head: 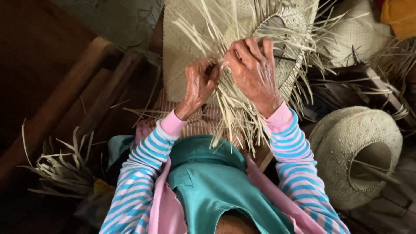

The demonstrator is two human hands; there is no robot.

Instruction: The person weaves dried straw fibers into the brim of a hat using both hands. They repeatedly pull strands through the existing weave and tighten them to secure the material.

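A half-woven straw hat [186, 47] of pale palm strips rests on my lap, its loose strips fanning out toward me. My left hand [199, 86] pinches several loose strips at the edge of the weave. My right hand [253, 71] lies over the weave just to the right, fingers curled on other strips. The two hands nearly touch. Blue-and-white striped sleeves with pink cuffs cover both forearms.
A finished woven straw hat [346, 147] lies upside down at the right. Another hat [359, 30] sits at the upper right beside a yellow cloth [401, 15]. Loose palm strips [60, 167] pile at the lower left next to wooden beams [82, 86].
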